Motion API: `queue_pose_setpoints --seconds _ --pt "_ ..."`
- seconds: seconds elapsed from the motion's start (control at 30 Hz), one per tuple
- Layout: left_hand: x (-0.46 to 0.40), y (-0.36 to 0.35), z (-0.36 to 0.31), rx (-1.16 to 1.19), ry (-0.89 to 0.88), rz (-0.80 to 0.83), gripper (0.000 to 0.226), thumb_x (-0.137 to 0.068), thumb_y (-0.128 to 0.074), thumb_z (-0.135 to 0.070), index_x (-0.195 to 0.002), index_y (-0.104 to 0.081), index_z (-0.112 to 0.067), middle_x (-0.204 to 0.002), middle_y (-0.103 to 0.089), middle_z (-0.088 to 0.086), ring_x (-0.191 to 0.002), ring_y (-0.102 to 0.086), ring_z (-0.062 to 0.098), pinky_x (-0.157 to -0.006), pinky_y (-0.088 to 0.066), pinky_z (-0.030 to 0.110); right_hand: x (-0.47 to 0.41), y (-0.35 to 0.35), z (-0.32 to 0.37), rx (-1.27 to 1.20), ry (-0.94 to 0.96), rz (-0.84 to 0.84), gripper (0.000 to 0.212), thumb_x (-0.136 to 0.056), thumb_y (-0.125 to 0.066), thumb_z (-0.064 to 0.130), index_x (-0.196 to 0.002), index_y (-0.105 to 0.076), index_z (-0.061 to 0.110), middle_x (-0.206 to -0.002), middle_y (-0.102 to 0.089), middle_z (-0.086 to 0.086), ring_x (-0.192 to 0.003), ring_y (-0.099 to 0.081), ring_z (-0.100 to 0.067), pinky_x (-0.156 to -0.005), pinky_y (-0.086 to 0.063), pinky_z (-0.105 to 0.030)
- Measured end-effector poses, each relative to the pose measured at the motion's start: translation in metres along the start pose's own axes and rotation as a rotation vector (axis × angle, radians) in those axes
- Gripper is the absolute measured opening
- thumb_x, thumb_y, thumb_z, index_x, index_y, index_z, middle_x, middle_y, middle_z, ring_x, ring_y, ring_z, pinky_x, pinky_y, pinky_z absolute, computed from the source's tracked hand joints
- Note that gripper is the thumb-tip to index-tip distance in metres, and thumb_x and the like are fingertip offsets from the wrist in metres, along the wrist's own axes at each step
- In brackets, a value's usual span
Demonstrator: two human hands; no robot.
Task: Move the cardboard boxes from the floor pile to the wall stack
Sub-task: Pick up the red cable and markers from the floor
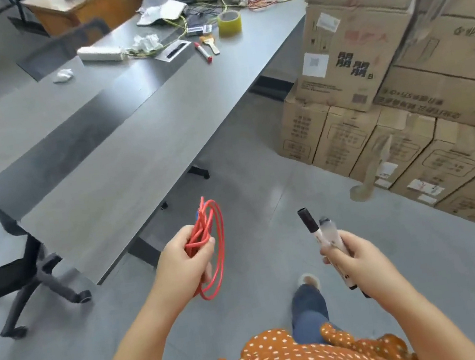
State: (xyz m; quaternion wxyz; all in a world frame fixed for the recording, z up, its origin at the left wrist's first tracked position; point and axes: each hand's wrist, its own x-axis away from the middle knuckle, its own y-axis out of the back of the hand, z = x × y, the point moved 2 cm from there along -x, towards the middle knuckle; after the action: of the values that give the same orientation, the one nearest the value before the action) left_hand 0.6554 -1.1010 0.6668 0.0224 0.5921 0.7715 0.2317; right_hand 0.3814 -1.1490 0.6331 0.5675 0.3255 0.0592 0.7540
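Brown cardboard boxes (pixel 361 65) with black print stand stacked high on the right, with a lower row of smaller boxes (pixel 431 163) on the floor in front of them. My left hand (pixel 185 260) grips a coil of red cable (pixel 212 236) in front of me. My right hand (pixel 357 257) holds two marker pens (pixel 319 230) with dark caps pointing up. Both hands are over the bare grey floor, well apart from the boxes.
A long grey table (pixel 128 119) runs from the left foreground to the back, carrying a tape roll (pixel 229 23), a red marker (pixel 203 51), a brush, a power strip and tangled wires. A black office chair (pixel 13 275) stands at the left. A strip of tape (pixel 378 171) hangs off the lower boxes.
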Motion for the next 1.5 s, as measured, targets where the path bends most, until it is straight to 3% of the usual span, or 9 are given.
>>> queue_pose_setpoints --seconds 0.2,0.33,0.5,0.97,1.1,1.2,1.33,1.4,1.5 --pt "-0.100 -0.020 -0.009 0.014 0.081 -0.125 0.012 -0.095 -0.054 -0.015 -0.084 -0.051 -0.009 -0.043 -0.050 0.004 -0.033 -0.039 0.012 -0.034 -0.030 0.015 -0.141 0.040 0.043 0.014 0.030 0.046 0.019 -0.099 -0.046 0.030 -0.092 -0.060 0.019 -0.085 -0.067 0.002 -0.081 -0.065 -0.009 -0.061 -0.045 -0.026" --pt "-0.168 -0.036 -0.036 0.084 0.109 -0.181 0.011 -0.095 -0.054 -0.015 -0.085 -0.052 -0.010 -0.043 -0.050 0.004 -0.037 -0.041 0.015 -0.040 -0.037 0.021 -0.230 0.079 0.080 -0.001 0.083 0.137 0.012 -0.100 -0.046 0.029 -0.096 -0.058 0.028 -0.085 -0.067 0.006 -0.072 -0.065 0.004 -0.063 -0.042 -0.020" --pt "-0.250 -0.052 -0.071 0.114 0.103 -0.241 0.014 -0.094 -0.054 -0.009 -0.081 -0.050 -0.008 -0.040 -0.048 0.003 -0.035 -0.039 0.012 -0.041 -0.036 0.018 -0.331 0.105 0.128 0.058 0.119 0.230 0.014 -0.100 -0.047 0.026 -0.097 -0.059 0.020 -0.088 -0.068 0.004 -0.071 -0.066 0.000 -0.069 -0.045 -0.025" --pt "-0.440 0.045 -0.080 0.118 0.117 -0.343 0.016 -0.094 -0.054 -0.002 -0.080 -0.048 -0.007 -0.037 -0.042 -0.001 -0.032 -0.036 0.008 -0.038 -0.031 0.019 -0.533 0.032 0.259 0.194 0.153 0.288 0.013 -0.088 -0.063 0.028 -0.092 -0.051 0.023 -0.079 -0.057 -0.004 -0.068 -0.056 -0.018 -0.062 -0.043 -0.032" --pt "-0.496 0.072 -0.084 0.027 0.092 -0.324 0.013 -0.093 -0.054 -0.003 -0.087 -0.052 -0.014 -0.038 -0.043 -0.004 -0.035 -0.038 0.008 -0.040 -0.033 0.020 -0.595 0.002 0.300 0.274 0.127 0.317 0.015 -0.088 -0.058 0.019 -0.095 -0.046 0.014 -0.083 -0.058 -0.009 -0.073 -0.058 -0.023 -0.070 -0.048 -0.036" --pt "-0.533 0.077 -0.085 -0.084 0.100 -0.318 0.020 -0.093 -0.054 -0.010 -0.082 -0.049 -0.025 -0.051 -0.047 -0.007 -0.046 -0.045 0.015 -0.047 -0.035 0.025 -0.635 -0.027 0.329 0.321 0.132 0.391 0.009 -0.092 -0.052 0.019 -0.091 -0.044 0.017 -0.085 -0.062 -0.007 -0.074 -0.062 -0.021 -0.067 -0.051 -0.036" --pt "-0.587 0.074 -0.084 -0.484 0.076 -0.367 0.007 -0.094 -0.050 -0.017 -0.087 -0.050 -0.014 -0.084 -0.058 0.002 -0.086 -0.055 0.030 -0.066 -0.035 0.034 -0.693 -0.071 0.365 0.368 0.151 0.475 0.012 -0.095 -0.045 0.012 -0.105 -0.044 0.006 -0.099 -0.064 -0.016 -0.086 -0.063 -0.032 -0.076 -0.051 -0.039" --pt "-0.611 0.066 -0.078 -0.628 0.183 -0.359 0.008 -0.096 -0.045 -0.022 -0.096 -0.048 -0.015 -0.102 -0.062 0.005 -0.097 -0.057 0.030 -0.073 -0.039 0.037 -0.717 -0.090 0.379 0.392 0.174 0.492 0.008 -0.097 -0.045 0.013 -0.104 -0.041 0.012 -0.100 -0.061 -0.013 -0.076 -0.058 -0.021 -0.065 -0.048 -0.029" --pt "-0.642 0.052 -0.068 -0.725 0.369 -0.368 0.018 -0.097 -0.043 -0.026 -0.111 -0.046 -0.015 -0.116 -0.058 0.001 -0.106 -0.056 0.027 -0.069 -0.034 0.034 -0.756 -0.111 0.389 0.487 0.201 0.513 0.005 -0.098 -0.042 0.012 -0.101 -0.039 0.011 -0.101 -0.055 -0.015 -0.085 -0.052 -0.025 -0.074 -0.044 -0.032"
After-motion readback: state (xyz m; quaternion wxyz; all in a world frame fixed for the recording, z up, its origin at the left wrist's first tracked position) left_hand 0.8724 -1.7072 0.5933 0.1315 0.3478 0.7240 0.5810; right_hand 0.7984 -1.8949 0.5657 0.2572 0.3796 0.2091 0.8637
